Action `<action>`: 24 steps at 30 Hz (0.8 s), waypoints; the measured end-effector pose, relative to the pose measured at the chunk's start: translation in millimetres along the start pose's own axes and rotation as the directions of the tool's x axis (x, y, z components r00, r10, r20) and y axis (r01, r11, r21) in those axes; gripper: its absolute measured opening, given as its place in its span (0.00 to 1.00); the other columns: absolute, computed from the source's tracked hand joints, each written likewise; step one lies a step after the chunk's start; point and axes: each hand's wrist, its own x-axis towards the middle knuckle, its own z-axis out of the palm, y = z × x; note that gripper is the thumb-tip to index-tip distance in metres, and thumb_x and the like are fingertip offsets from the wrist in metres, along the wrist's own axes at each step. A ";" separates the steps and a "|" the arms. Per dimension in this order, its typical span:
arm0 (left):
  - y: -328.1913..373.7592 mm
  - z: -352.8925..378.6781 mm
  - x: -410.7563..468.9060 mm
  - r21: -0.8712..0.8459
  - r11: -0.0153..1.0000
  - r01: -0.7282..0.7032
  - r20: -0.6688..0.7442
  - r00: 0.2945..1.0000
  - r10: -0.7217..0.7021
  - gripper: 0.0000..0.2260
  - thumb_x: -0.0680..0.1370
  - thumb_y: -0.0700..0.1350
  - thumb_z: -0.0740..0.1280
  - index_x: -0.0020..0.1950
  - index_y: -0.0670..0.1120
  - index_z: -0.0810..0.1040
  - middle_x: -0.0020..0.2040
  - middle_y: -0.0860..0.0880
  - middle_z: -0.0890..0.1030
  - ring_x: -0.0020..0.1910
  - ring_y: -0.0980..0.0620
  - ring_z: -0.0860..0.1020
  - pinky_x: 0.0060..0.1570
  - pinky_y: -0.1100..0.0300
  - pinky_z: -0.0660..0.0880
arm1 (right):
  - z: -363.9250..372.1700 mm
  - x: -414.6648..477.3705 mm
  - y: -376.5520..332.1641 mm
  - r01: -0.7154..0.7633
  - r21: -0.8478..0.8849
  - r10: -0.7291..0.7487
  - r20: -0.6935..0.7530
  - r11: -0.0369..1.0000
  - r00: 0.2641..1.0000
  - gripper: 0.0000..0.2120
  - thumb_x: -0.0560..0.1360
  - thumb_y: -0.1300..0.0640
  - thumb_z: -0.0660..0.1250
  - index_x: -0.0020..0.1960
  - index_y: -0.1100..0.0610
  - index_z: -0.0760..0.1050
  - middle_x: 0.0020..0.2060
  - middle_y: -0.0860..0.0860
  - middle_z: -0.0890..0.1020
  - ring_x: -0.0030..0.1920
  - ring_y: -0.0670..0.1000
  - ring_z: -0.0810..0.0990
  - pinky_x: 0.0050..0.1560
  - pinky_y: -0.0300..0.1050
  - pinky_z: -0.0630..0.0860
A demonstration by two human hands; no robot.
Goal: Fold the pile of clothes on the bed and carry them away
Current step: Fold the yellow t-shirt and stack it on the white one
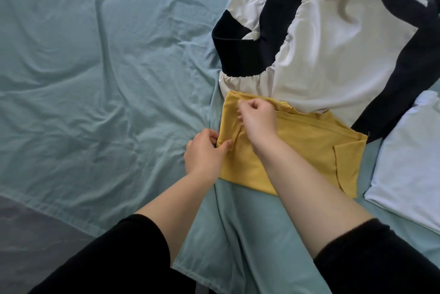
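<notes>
Both hands pinch the left end of the yellow top (297, 146) — the rest of it runs away to the right.

Left hand (204, 150): thumb and curled fingers nip the near-left edge. Right hand (258, 116): fingers curled tight, pinching the far-left corner just beyond, its forearm crossing over the cloth. The top lies flat on the sheet (95, 67), partly folded, with its long axis running left to right. Its far edge touches the white and navy jacket (333, 43), and a pale folded shirt (409, 162) sits just beside its right end. All the loose cloth lies right of the fingers — so the next fold likely carries this end rightward. The left hand is nearer the body; the right reaches farther.
</notes>
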 end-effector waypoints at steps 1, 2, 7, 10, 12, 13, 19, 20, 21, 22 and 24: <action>0.2 0.8 -3.7 0.033 0.999 -0.018 -0.007 1.000 0.018 0.08 0.74 0.56 0.69 0.46 0.55 0.74 0.45 0.58 0.78 0.52 0.51 0.74 0.55 0.51 0.71 | 7.5 -6.9 3.8 -0.042 -0.004 0.042 0.017 0.999 0.999 0.05 0.72 0.56 0.67 0.44 0.57 0.73 0.41 0.50 0.77 0.42 0.51 0.75 0.42 0.44 0.73; 0.1 2.3 -8.3 0.065 0.997 -0.039 -0.017 0.999 0.040 0.06 0.74 0.55 0.68 0.44 0.55 0.73 0.44 0.57 0.78 0.52 0.51 0.74 0.55 0.52 0.68 | 14.7 -12.5 7.5 -0.078 -0.045 0.079 0.028 0.996 0.996 0.10 0.70 0.56 0.70 0.48 0.55 0.71 0.47 0.50 0.75 0.46 0.51 0.74 0.46 0.43 0.73; 5.4 16.5 -33.0 0.058 0.988 -0.146 -0.023 0.989 0.147 0.01 0.75 0.47 0.63 0.45 0.51 0.71 0.44 0.54 0.78 0.49 0.49 0.76 0.57 0.49 0.68 | 25.6 -17.7 19.3 0.002 -0.386 -0.017 -0.037 0.923 0.999 0.21 0.68 0.54 0.70 0.57 0.54 0.67 0.57 0.51 0.71 0.56 0.53 0.72 0.54 0.48 0.71; 13.9 25.6 -44.4 -0.035 0.986 -0.162 -0.017 0.987 0.161 0.05 0.74 0.48 0.67 0.45 0.52 0.72 0.45 0.55 0.76 0.48 0.51 0.76 0.51 0.50 0.73 | 2.3 -12.4 21.6 0.000 -0.105 0.000 -0.001 0.995 1.000 0.04 0.72 0.60 0.65 0.45 0.55 0.72 0.39 0.50 0.77 0.37 0.51 0.75 0.40 0.47 0.71; 20.9 34.6 -51.8 -0.073 0.984 -0.162 0.008 0.987 0.163 0.07 0.73 0.47 0.69 0.45 0.56 0.71 0.45 0.58 0.74 0.47 0.54 0.75 0.44 0.56 0.72 | -25.6 -8.9 27.4 -0.015 0.057 0.015 0.008 0.998 1.000 0.04 0.73 0.62 0.65 0.40 0.59 0.73 0.32 0.52 0.73 0.33 0.51 0.70 0.37 0.47 0.67; 24.8 40.7 -56.0 -0.065 0.983 -0.171 0.033 0.984 0.173 0.08 0.73 0.47 0.68 0.45 0.57 0.70 0.44 0.58 0.73 0.45 0.57 0.74 0.40 0.59 0.70 | -42.0 -8.6 31.7 -0.011 0.077 0.010 0.008 0.997 1.000 0.06 0.75 0.61 0.66 0.39 0.60 0.74 0.31 0.53 0.73 0.34 0.52 0.69 0.37 0.47 0.66; 59.1 95.7 -91.4 -0.009 0.960 -0.280 0.238 0.932 0.274 0.07 0.73 0.49 0.67 0.47 0.56 0.71 0.42 0.58 0.73 0.39 0.58 0.72 0.35 0.59 0.68 | -142.5 -11.6 68.1 -0.010 0.102 0.015 -0.047 0.995 0.999 0.07 0.78 0.59 0.65 0.41 0.56 0.74 0.31 0.50 0.77 0.34 0.47 0.73 0.37 0.42 0.69; 66.2 105.8 -96.9 -0.019 0.958 -0.286 0.253 0.925 0.282 0.06 0.73 0.48 0.67 0.47 0.56 0.71 0.42 0.58 0.72 0.39 0.57 0.72 0.35 0.58 0.69 | -155.8 -9.9 74.3 -0.015 0.084 0.021 -0.067 0.996 0.998 0.06 0.79 0.57 0.64 0.43 0.54 0.74 0.32 0.51 0.77 0.34 0.48 0.73 0.37 0.43 0.70; 73.3 116.0 -102.1 -0.032 0.956 -0.290 0.269 0.919 0.288 0.07 0.74 0.47 0.67 0.47 0.55 0.71 0.41 0.57 0.71 0.38 0.57 0.71 0.35 0.58 0.70 | -168.1 -7.2 80.3 -0.018 0.062 0.024 -0.093 0.998 0.995 0.05 0.79 0.56 0.64 0.44 0.52 0.74 0.33 0.53 0.76 0.34 0.50 0.72 0.37 0.44 0.70; 79.9 126.0 -106.7 -0.042 0.954 -0.296 0.282 0.913 0.296 0.07 0.74 0.46 0.67 0.47 0.54 0.70 0.41 0.57 0.70 0.38 0.57 0.71 0.35 0.58 0.69 | -179.3 -4.2 85.4 -0.018 0.033 0.022 -0.124 0.999 0.992 0.05 0.79 0.55 0.63 0.44 0.52 0.74 0.33 0.54 0.75 0.33 0.50 0.72 0.36 0.44 0.69; 91.7 145.2 -114.7 -0.046 0.952 -0.303 0.302 0.904 0.302 0.07 0.74 0.45 0.67 0.46 0.53 0.70 0.41 0.56 0.70 0.37 0.57 0.70 0.35 0.58 0.68 | -198.7 3.3 93.8 -0.014 -0.027 0.009 -0.176 1.000 0.984 0.06 0.79 0.55 0.62 0.44 0.52 0.74 0.32 0.52 0.75 0.32 0.49 0.72 0.33 0.43 0.68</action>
